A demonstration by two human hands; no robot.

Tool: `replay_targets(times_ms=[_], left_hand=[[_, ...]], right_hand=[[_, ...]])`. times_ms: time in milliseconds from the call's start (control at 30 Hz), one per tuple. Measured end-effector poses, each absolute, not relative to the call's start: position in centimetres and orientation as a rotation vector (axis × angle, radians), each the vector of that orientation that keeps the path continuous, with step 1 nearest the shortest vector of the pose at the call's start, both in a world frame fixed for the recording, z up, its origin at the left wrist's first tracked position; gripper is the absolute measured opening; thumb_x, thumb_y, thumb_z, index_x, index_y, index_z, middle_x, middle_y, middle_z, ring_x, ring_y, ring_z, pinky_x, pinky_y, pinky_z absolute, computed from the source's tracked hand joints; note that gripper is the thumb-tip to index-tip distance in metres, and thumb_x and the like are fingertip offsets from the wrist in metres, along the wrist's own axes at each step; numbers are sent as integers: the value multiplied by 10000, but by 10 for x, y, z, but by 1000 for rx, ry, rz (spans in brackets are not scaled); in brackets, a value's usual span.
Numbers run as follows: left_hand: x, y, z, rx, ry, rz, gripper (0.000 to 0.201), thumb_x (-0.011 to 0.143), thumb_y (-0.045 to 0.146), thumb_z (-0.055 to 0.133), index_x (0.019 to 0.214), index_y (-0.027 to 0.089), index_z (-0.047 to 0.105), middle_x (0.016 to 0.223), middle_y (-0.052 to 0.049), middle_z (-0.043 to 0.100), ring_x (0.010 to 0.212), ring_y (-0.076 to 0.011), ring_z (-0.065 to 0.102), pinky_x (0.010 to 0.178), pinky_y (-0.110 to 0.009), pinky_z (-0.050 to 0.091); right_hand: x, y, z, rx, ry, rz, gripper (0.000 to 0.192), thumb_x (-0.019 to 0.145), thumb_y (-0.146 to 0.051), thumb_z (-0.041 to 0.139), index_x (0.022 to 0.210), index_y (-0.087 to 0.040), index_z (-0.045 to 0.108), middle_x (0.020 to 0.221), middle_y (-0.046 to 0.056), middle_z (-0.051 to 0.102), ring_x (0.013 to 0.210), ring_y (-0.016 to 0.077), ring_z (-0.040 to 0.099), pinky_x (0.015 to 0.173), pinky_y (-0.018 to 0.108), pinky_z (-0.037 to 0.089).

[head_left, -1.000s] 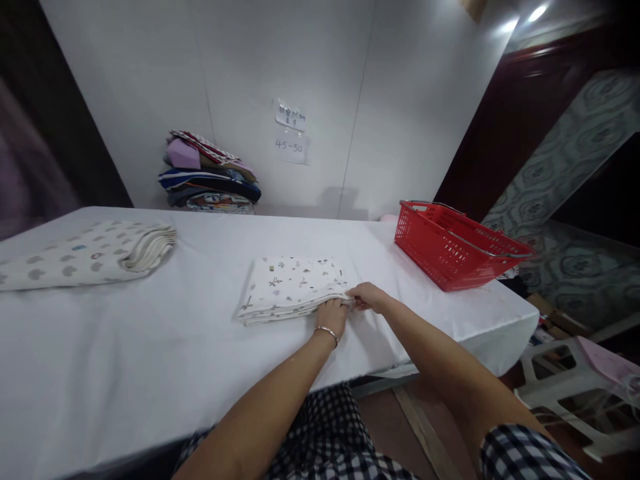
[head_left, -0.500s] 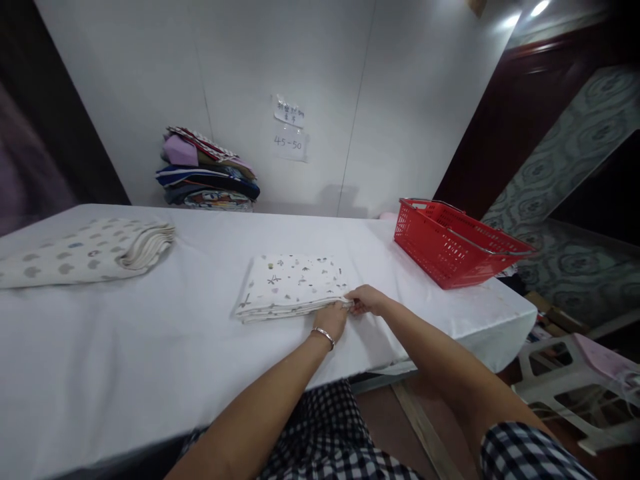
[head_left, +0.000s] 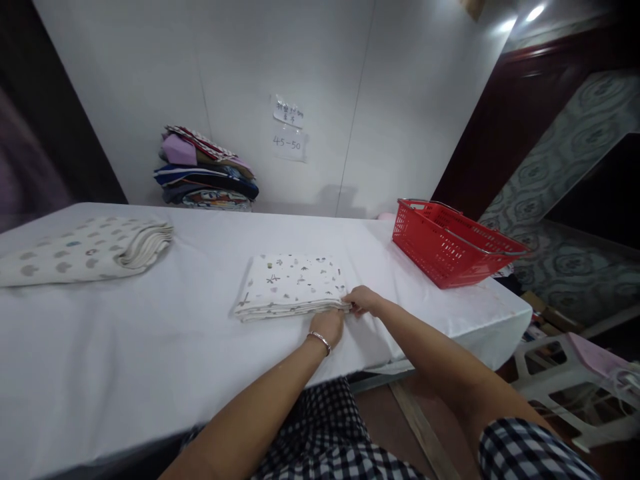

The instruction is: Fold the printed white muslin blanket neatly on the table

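On the white table (head_left: pixel 150 347) from the head cam, a folded patterned cloth (head_left: pixel 290 285) lies near the front edge. Both hands sit at its near right corner: right hand (head_left: pixel 364 299) pinches the corner layers, left hand (head_left: pixel 327 326) is curled against the front edge, looks like to keep the stack square. Red basket (head_left: pixel 450 245) waits off right, another folded cloth (head_left: pixel 85 248) far left, a fabric pile (head_left: pixel 205 170) by the wall.

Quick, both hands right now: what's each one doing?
Left hand: fingers curled against the near edge of the folded printed cloth; grip cannot be told.
Right hand: pinching the cloth's near right corner.
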State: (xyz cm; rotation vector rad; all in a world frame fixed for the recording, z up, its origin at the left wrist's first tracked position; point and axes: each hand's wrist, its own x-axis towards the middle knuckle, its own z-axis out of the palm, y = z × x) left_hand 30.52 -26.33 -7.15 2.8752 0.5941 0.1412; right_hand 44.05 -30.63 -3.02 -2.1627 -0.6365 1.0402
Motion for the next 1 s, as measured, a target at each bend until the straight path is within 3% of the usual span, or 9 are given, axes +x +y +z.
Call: replay_targets(times_ms=[633, 833, 1000], left_hand=[[301, -263, -65, 2829, 594, 143, 323, 846, 185, 302, 987, 173, 593, 932, -105, 637, 860, -230, 608, 708, -352, 460], [298, -264, -66, 2813, 587, 151, 298, 837, 198, 336, 984, 182, 595, 957, -89, 634, 871, -212, 599, 724, -334, 454], [271, -253, -69, 2754, 548, 450, 294, 825, 195, 385, 1056, 227, 565, 977, -51, 615, 890, -172, 566, 751, -296, 436]], right_hand=[[440, -309, -36, -2019, -577, 1100, 155, 667, -208, 637, 671, -131, 502, 464, -14, 520, 434, 112, 528, 428, 215, 456], [442, -312, -46, -1901, -568, 1086, 160, 646, -188, 639, 657, -125, 492, 471, 12, 541, 416, 115, 521, 366, 181, 374], [448, -312, -44, -1732, -525, 1121, 125, 680, -214, 591, 730, -135, 507, 565, 16, 578, 482, 104, 549, 431, 181, 425]])
